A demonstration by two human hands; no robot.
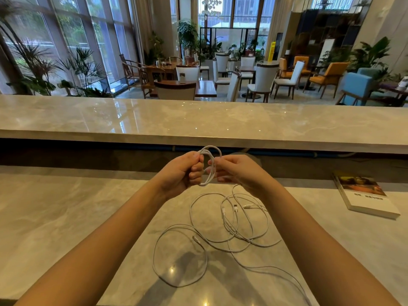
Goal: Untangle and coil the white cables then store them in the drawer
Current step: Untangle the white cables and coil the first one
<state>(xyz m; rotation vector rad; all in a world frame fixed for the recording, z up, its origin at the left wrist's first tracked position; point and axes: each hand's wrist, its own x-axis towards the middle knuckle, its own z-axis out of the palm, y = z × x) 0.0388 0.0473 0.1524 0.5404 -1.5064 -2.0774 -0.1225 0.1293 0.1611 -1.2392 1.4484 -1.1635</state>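
A small coil [209,165] of white cable is held up between both hands above the marble counter [66,217]; the left hand [183,171] is clenched into a fist around the coil's left side, the loops being pinched at the top between thumb and forefinger; the right hand [238,171] is closed on the coil's right side, its fingers curled inward around the strands, though exactly how many strands are caught there cannot be told. The coil is seen to rise in an arc above the left hand's knuckles and to hang in a narrow loop between the two hands; a loose strand is seen to drop from beneath the right hand toward the counter.

Directly below the grip, and nearer the person, the remaining white cables [229,224] are spread on the counter in overlapping loops; several plug ends are visible among them just under the right wrist; one wide loop is laid out below and to the left of the grip, and a long strand is trailed away below and to the right. Well to the right of the right hand, a book [366,195] is laid flat on the counter.
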